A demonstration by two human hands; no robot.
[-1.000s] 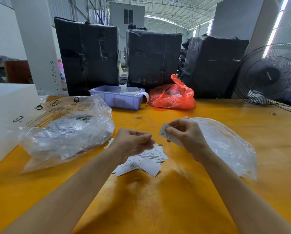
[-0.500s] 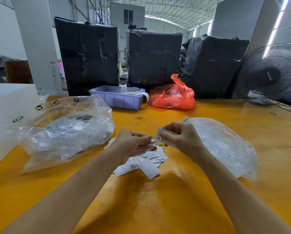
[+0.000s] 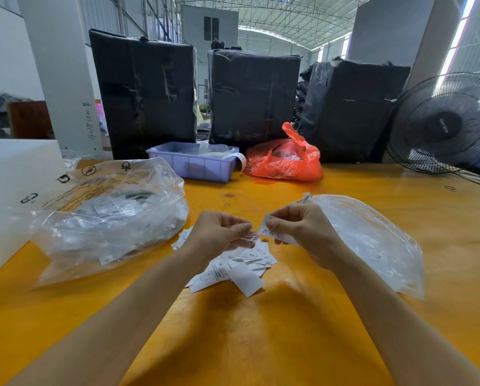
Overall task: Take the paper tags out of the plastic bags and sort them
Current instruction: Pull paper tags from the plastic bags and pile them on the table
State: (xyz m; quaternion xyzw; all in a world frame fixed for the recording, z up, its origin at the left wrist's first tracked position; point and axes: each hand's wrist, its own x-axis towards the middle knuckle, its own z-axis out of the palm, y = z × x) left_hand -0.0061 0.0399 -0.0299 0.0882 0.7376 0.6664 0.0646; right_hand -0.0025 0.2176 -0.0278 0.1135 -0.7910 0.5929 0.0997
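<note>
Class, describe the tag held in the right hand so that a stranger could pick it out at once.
Start at the yellow table and find the loose pile of white tags near its middle. Just above it, the right hand pinches one paper tag. Unlike the pile's tags, it is off the table and shows "XL".

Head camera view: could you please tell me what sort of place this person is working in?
Probably a warehouse or garment packing shop. A high metal truss roof spans overhead, large black-wrapped bales stand behind the yellow table, and size tags marked XS and XL lie heaped by the hands.
</note>
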